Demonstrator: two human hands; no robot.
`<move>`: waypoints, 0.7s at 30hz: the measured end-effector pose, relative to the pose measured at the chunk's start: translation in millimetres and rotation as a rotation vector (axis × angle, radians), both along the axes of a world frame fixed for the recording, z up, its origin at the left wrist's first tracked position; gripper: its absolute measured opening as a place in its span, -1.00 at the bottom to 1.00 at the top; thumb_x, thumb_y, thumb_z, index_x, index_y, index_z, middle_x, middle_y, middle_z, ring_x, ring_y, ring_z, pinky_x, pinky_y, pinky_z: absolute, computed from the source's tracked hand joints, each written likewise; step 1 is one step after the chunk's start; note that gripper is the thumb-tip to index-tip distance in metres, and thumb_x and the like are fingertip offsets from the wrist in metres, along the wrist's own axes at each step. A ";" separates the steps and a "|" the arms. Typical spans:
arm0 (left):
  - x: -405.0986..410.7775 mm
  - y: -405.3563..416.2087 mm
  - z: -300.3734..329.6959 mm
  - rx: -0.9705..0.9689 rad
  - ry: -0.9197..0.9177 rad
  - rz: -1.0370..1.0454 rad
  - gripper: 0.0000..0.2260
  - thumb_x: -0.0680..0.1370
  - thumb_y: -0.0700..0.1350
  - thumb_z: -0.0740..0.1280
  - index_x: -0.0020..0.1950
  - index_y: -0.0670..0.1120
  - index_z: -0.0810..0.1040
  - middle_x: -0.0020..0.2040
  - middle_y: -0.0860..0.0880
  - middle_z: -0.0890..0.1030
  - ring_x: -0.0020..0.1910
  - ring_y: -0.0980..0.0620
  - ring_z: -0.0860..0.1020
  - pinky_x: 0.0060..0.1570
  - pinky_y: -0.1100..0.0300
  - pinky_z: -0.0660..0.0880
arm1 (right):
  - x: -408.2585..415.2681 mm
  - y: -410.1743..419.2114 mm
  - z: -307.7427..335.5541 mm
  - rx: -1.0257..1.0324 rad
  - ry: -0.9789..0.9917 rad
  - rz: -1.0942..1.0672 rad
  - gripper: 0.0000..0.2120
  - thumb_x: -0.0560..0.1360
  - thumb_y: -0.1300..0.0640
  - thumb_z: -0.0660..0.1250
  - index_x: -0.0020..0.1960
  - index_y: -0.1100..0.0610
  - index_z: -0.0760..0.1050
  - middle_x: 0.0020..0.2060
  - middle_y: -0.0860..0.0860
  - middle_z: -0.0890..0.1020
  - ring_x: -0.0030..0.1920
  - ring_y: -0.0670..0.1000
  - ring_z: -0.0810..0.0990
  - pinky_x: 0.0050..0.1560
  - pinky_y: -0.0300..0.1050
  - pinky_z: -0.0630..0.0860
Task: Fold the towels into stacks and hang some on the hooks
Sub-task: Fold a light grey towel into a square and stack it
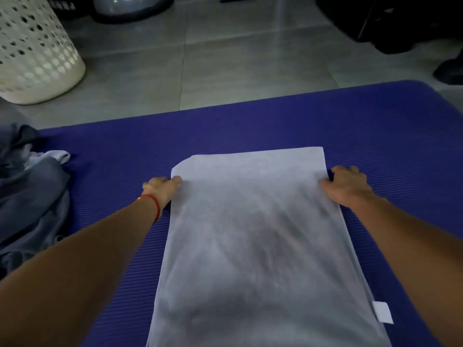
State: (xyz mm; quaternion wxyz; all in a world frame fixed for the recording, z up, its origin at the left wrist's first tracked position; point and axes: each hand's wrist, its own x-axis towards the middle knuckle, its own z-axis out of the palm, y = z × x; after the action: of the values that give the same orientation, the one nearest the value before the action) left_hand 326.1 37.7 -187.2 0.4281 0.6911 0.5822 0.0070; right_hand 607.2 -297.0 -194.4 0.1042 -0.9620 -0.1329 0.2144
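Observation:
A pale lilac towel (253,236) lies folded lengthwise on a blue ribbed mat (250,126), running from near me toward the floor. My left hand (161,189), with a red band at the wrist, pinches the towel's left edge near its far end. My right hand (347,186) grips the right edge at about the same distance. A white tag (383,312) sticks out of the towel's right side close to me. The far left corner of the towel is turned in slightly.
A heap of grey-blue cloth (30,196) with a pale piece on top lies at the mat's left end. A cream perforated laundry basket (35,51) stands on the grey tiled floor (225,66) at far left. Dark objects (390,23) sit at far right.

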 end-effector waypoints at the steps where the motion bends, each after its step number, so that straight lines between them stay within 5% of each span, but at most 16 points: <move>1: 8.3 -3.0 2.4 0.005 -0.045 0.051 -0.57 0.41 0.22 0.31 0.06 -0.08 0.64 0.19 -0.13 0.56 0.11 -0.19 0.56 0.26 -0.16 0.51 | 1.0 7.5 -3.6 0.012 -0.029 -0.045 -0.50 0.63 -0.09 0.21 0.48 0.13 0.35 0.45 0.21 0.32 0.45 0.30 0.29 0.39 0.29 0.30; 5: 33.3 10.7 -0.5 0.016 -0.183 0.159 -0.73 0.52 0.04 0.43 -0.03 -0.18 0.66 -0.07 -0.07 0.65 -0.01 -0.13 0.63 0.09 0.06 0.58 | 7.8 27.7 -14.6 0.242 -0.010 -0.200 -0.57 0.58 -0.20 0.25 0.40 -0.08 0.45 0.41 0.12 0.37 0.43 0.25 0.28 0.40 0.30 0.21; 9: 37.5 20.3 0.4 0.023 -0.328 0.147 -0.81 0.42 0.02 0.55 -0.12 -0.08 0.71 -0.18 -0.04 0.69 -0.20 -0.06 0.64 0.03 -0.07 0.65 | 20.6 29.7 -23.8 0.499 0.062 -0.446 -0.70 0.45 -0.35 0.26 -0.07 -0.17 0.59 0.27 -0.03 0.57 0.36 0.21 0.36 0.38 0.26 0.30; 13: 36.9 21.0 7.0 -0.048 -0.445 0.176 -0.89 0.52 -0.12 0.48 -0.01 -0.13 0.68 -0.02 -0.12 0.71 -0.09 -0.09 0.66 -0.09 -0.01 0.64 | 22.5 45.6 -20.6 0.461 -0.108 -0.328 -0.72 0.57 -0.14 0.27 -0.19 0.01 0.54 0.03 0.09 0.63 0.17 0.23 0.53 0.24 0.22 0.31; 16: 36.1 20.1 5.3 -0.068 -0.473 0.221 -0.86 0.52 -0.12 0.49 0.02 -0.15 0.68 -0.07 -0.09 0.70 -0.19 -0.04 0.65 -0.09 0.03 0.63 | 23.8 53.0 -15.2 0.537 -0.106 -0.311 -0.73 0.57 0.02 0.32 -0.27 0.10 0.54 -0.30 0.04 0.60 -0.07 0.18 0.60 0.19 0.19 0.46; 19: 35.6 24.3 -1.5 -0.050 -0.437 0.260 -0.87 0.50 -0.12 0.51 0.00 -0.13 0.71 -0.05 -0.09 0.74 -0.07 -0.08 0.71 0.03 -0.03 0.65 | 29.6 48.6 -12.8 0.680 -0.019 -0.371 -0.94 0.52 0.15 0.41 -0.12 0.05 0.63 -0.26 -0.04 0.63 -0.16 0.04 0.63 0.08 0.05 0.62; 21: 35.4 30.8 -3.2 -0.003 -0.411 0.272 -0.87 0.46 -0.16 0.54 0.00 -0.12 0.72 -0.03 -0.08 0.74 -0.03 -0.08 0.72 0.07 -0.02 0.65 | 38.3 45.5 -13.0 0.758 0.026 -0.405 -0.79 0.50 0.26 0.42 0.11 0.09 0.65 -0.09 -0.01 0.68 -0.06 0.01 0.67 0.08 -0.04 0.64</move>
State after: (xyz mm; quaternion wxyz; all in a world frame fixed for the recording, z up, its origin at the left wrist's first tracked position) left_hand 361.5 68.4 -190.4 0.5336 0.5900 0.5705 0.2042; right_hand 645.5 -251.5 -207.4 0.4919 -0.8596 -0.0094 0.1375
